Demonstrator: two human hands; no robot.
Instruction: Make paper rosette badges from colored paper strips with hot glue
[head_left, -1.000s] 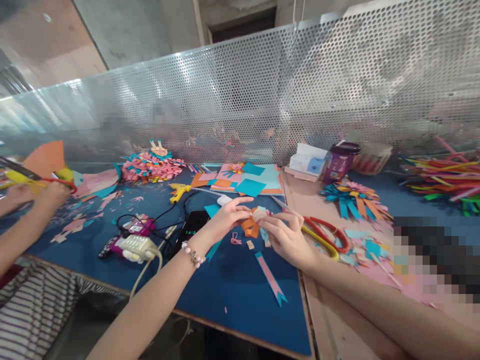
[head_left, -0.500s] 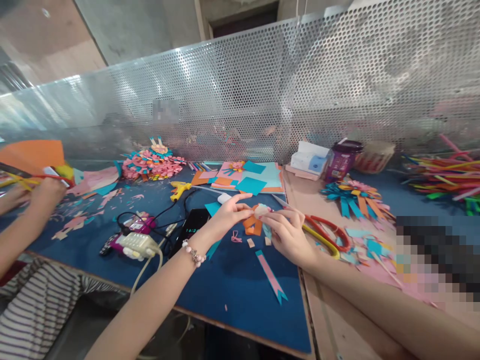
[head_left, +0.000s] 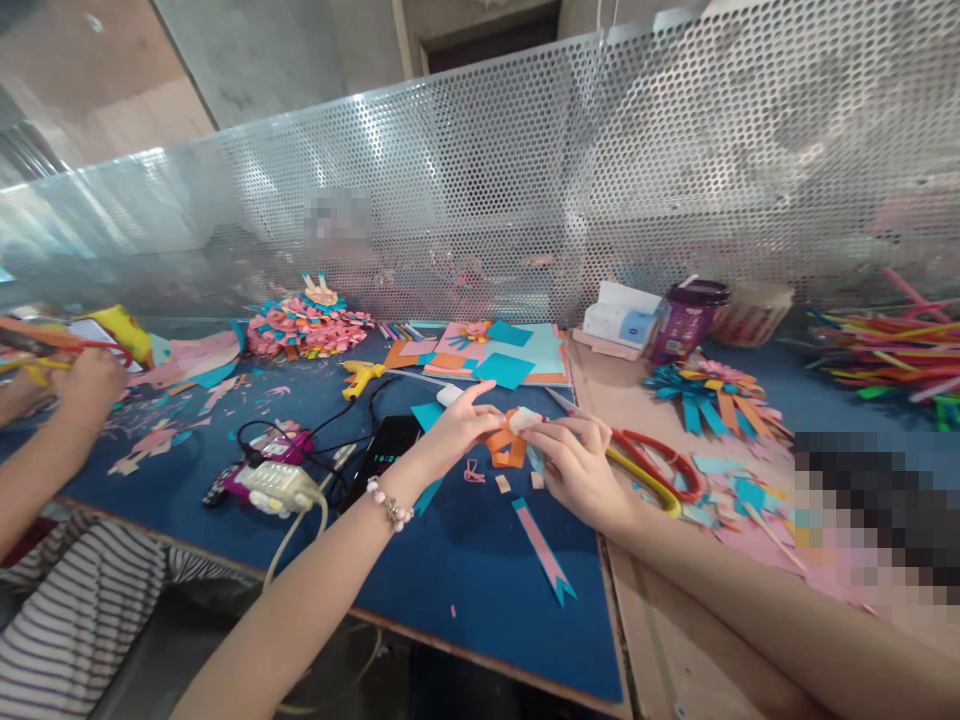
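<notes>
Between my hands is a small paper flower (head_left: 510, 447) with orange looped petals and a pale centre. My left hand (head_left: 465, 422) pinches its left side, thumb and fingertips together. On the other side, my right hand (head_left: 574, 460) has its fingers closed on the pale centre and light blue paper, partly hiding them. Just below lie a bent pink paper strip (head_left: 474, 471) and small cream paper pieces (head_left: 502, 484). A pink-and-blue paper ribbon (head_left: 544, 552) with a notched end lies nearer me. Scissors (head_left: 660, 470) with red and yellow handles rest beside my right wrist.
A yellow glue gun (head_left: 362, 379), a phone (head_left: 386, 450) and a power strip (head_left: 281, 488) with cables lie left. Behind stand a pink paper-flower heap (head_left: 300, 325) and a purple cup (head_left: 688, 318). Paper scraps (head_left: 750, 500) spread right. At far left, another person's hand (head_left: 94, 385) holds scissors.
My left hand's raised finger has shifted slightly and its fingers have drawn in toward the paper flower. At far left, the other person's orange sheet has dropped lower.
</notes>
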